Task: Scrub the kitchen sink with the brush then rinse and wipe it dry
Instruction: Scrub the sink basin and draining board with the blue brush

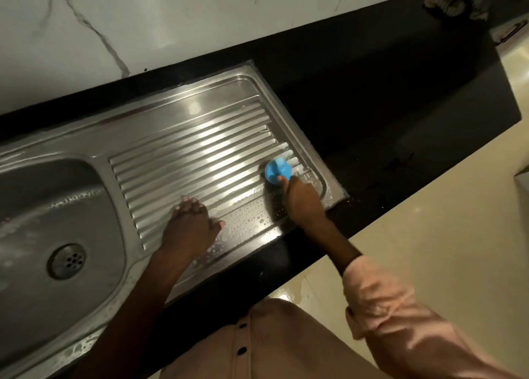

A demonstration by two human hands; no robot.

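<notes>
Sink [94, 138] steel fills the left and middle of the head view, set into a black countertop [372, 98] under a marble-look wall [143, 21]. Taking the drain [66, 260] as the landmark: it sits at the bottom of the basin on the far left, and the ribbed drainboard [194, 149] stretches away from it to the right.

At the end of the drainboard farthest from the drain, the right hand [300, 198] has its fingers closed around a blue brush [277, 171], whose bristles press onto the ribs near the corner; white suds streak the ridges just beyond it. Between that hand and the drain, the left hand [190, 227] lies flat on the near edge of the drainboard, fingers together and extended, holding nothing, apparently bracing. A pink sleeve [380, 301] is rolled up on the right arm.

Soapy droplets bead the flat strip along the near rim between the two hands, and foam clings to the near rim close to the drain. A crumpled cloth [455, 2] rests on the countertop well beyond the brush, far from the drain.

Judging by this, scrubbing is under way and has reached the drainboard's far corner. No running water shows, so rinsing appears not yet started, and wiping dry with the cloth remains.
</notes>
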